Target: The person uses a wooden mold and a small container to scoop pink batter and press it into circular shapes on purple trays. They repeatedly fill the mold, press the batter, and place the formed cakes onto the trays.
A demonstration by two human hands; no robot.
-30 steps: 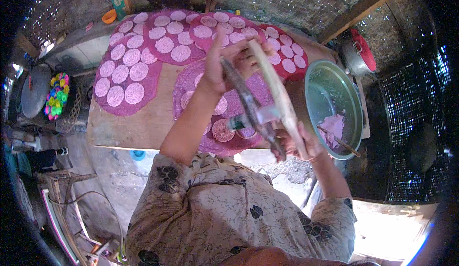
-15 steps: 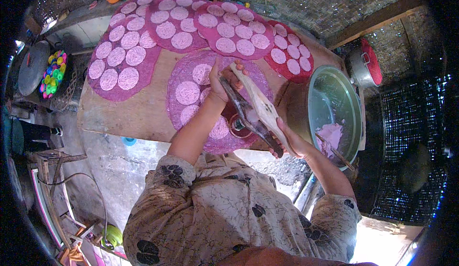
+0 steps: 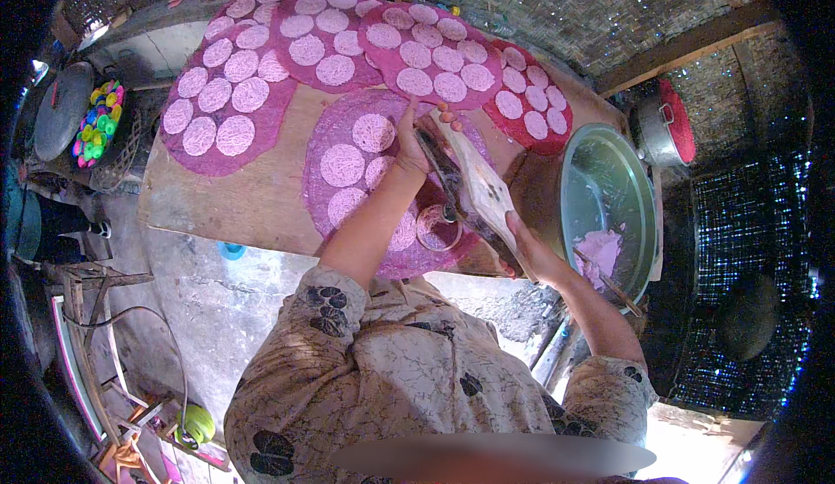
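Both my hands grip a long two-part wooden press, with a pale upper board [image 3: 480,175] pierced by a few small holes and a darker lower piece [image 3: 445,171]. My left hand [image 3: 410,143] is closed round its far end, and my right hand [image 3: 532,251] is wrapped round its near end. Below the press, a ring-shaped mould [image 3: 439,228] rests on a round purple mesh sheet [image 3: 328,119]. Beside my left forearm, that sheet bears several pink stringy discs [image 3: 343,165]. The press hides part of the sheet.
More pink mesh sheets [image 3: 273,140] with discs cover the table's back and left. At right stands a large green basin [image 3: 651,197] holding pink dough [image 3: 600,253] and a stick [image 3: 619,290]. Behind it is a metal pot [image 3: 648,136]. Colourful small cups [image 3: 98,123] lie at far left.
The press's two parts have come closer together, narrowing the gap between them. More of the ring-shaped mould now shows. Both hands keep their hold, and the view has shifted slightly.
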